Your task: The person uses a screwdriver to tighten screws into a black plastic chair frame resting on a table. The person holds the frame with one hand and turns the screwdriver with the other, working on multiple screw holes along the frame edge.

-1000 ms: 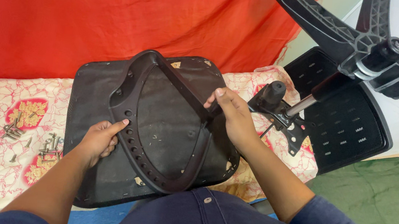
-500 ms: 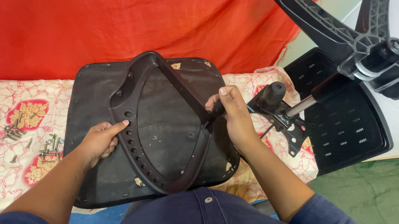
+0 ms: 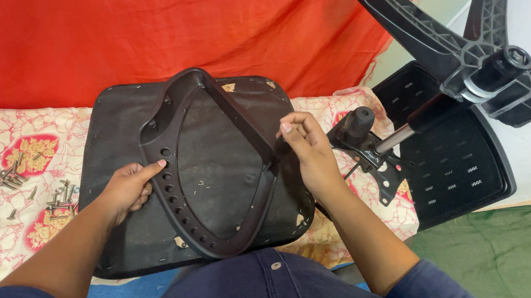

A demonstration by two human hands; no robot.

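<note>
Right hand (image 3: 308, 154) fingers pinch the armrest frame (image 3: 210, 163) bar's right end; left hand (image 3: 128, 186) lies flat, open, on its left rail.

- No packages, signs or screens anywhere in view.
- Small pale sticker scraps (image 3: 228, 87) cling to the upturned black seat base (image 3: 122, 119), at its far edge and near corners; too small to make out.
</note>
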